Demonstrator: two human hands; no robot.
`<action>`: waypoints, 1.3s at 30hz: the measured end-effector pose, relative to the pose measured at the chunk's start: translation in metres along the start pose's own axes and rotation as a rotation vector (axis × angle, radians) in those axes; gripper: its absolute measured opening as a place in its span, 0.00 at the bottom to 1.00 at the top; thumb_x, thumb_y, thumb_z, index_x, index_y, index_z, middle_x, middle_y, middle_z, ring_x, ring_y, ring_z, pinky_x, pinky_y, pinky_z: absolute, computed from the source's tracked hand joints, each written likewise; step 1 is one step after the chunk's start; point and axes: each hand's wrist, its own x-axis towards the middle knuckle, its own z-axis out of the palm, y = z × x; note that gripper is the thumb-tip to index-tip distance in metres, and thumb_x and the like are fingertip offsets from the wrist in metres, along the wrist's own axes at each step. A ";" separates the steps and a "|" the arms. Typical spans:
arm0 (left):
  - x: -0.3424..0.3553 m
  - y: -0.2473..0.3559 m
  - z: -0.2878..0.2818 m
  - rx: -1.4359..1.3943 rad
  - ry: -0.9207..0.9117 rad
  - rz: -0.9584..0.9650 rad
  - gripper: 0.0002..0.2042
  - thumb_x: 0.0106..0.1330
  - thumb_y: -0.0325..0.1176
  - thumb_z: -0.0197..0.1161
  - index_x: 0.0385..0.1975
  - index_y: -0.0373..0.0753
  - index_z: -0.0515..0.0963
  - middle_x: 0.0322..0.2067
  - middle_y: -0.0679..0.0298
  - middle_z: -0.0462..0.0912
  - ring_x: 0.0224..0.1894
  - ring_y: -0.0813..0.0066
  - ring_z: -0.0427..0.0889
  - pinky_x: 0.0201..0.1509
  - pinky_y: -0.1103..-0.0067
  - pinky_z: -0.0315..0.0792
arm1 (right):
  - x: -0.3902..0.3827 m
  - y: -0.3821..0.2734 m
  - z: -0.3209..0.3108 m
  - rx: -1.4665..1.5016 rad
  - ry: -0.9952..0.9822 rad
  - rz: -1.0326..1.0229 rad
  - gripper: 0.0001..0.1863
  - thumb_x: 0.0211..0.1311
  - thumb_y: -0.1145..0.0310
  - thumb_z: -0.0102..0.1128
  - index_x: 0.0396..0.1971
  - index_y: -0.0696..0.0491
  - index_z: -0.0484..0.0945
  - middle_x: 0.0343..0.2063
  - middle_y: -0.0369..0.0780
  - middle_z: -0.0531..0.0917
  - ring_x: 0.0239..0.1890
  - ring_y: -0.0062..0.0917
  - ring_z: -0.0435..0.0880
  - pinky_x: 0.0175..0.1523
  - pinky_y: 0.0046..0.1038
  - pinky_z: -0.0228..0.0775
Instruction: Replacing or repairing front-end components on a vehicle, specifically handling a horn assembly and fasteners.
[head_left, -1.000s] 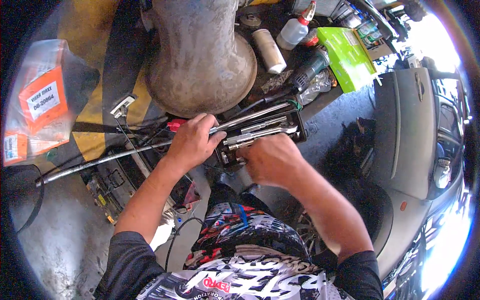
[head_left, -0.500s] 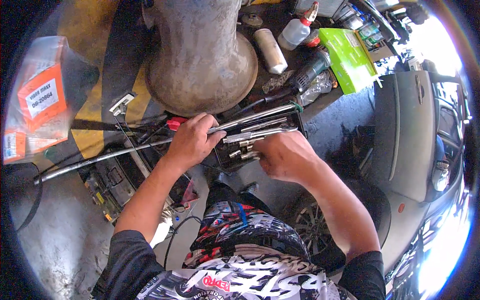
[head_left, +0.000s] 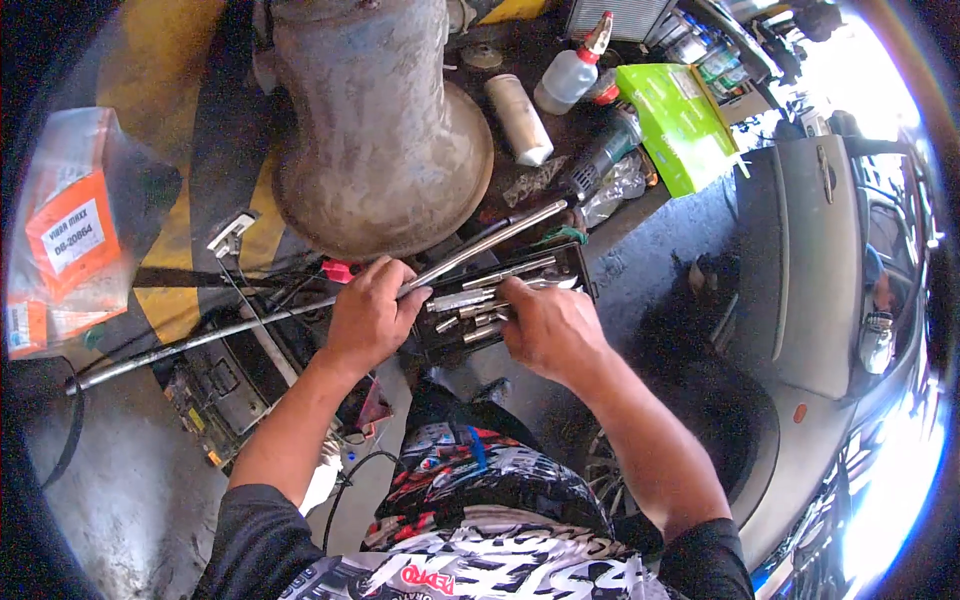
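My left hand point(head_left: 372, 315) is closed around a long metal bar point(head_left: 490, 242) that slants from the lower left to the upper right. Beneath its right half sits an open black tool case point(head_left: 570, 262) with several metal sockets point(head_left: 474, 312), rods and a silver ratchet-like handle point(head_left: 460, 299). Over this case is my right hand point(head_left: 553, 328), palm down with fingers curled at the handle and sockets. The fingers cover the handle's middle, and what they grip is hidden.
Beyond my hands stands a large grimy metal housing point(head_left: 370, 130). To its right are a canister point(head_left: 518, 120), a spray bottle point(head_left: 567, 78), a power tool point(head_left: 605, 155) and a green box point(head_left: 675, 125). At left are a battery point(head_left: 225, 385) and bagged orange boxes point(head_left: 75, 225). A car point(head_left: 810, 250) stands right.
My right hand has shifted left and its fingers have moved from the lower sockets up to the handle in the case. The left hand keeps hold of the bar. The view has shifted slightly.
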 end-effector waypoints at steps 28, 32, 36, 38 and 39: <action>-0.004 -0.003 0.010 0.001 0.106 0.098 0.11 0.67 0.38 0.62 0.36 0.35 0.75 0.32 0.52 0.75 0.36 0.48 0.77 0.40 0.63 0.72 | -0.046 0.080 -0.044 0.671 0.694 0.352 0.11 0.66 0.64 0.64 0.34 0.58 0.78 0.25 0.38 0.84 0.27 0.17 0.78 0.36 0.24 0.71; 0.001 0.011 0.006 0.024 0.063 0.152 0.11 0.66 0.37 0.63 0.37 0.35 0.74 0.32 0.53 0.74 0.35 0.48 0.77 0.40 0.63 0.71 | -0.047 0.083 -0.022 0.985 0.646 0.461 0.13 0.70 0.61 0.60 0.30 0.56 0.76 0.20 0.30 0.75 0.23 0.14 0.69 0.30 0.23 0.62; 0.006 0.017 0.009 0.061 0.028 0.191 0.10 0.64 0.34 0.65 0.37 0.36 0.73 0.32 0.54 0.75 0.37 0.48 0.77 0.40 0.62 0.71 | -0.036 0.076 -0.016 1.141 0.701 0.381 0.16 0.72 0.57 0.58 0.30 0.54 0.74 0.18 0.29 0.71 0.19 0.12 0.65 0.24 0.22 0.56; 0.009 0.016 0.012 0.066 0.030 0.212 0.09 0.62 0.32 0.65 0.37 0.37 0.74 0.33 0.55 0.75 0.38 0.48 0.78 0.40 0.61 0.71 | -0.034 0.069 -0.023 1.233 0.654 0.378 0.16 0.73 0.57 0.56 0.30 0.53 0.73 0.17 0.30 0.69 0.17 0.13 0.65 0.22 0.21 0.57; 0.008 0.014 0.011 0.070 0.038 0.215 0.09 0.63 0.33 0.65 0.38 0.37 0.74 0.32 0.55 0.75 0.38 0.48 0.78 0.40 0.61 0.71 | -0.036 0.067 -0.029 1.320 0.597 0.366 0.16 0.73 0.56 0.55 0.31 0.53 0.71 0.16 0.30 0.68 0.14 0.14 0.64 0.20 0.20 0.57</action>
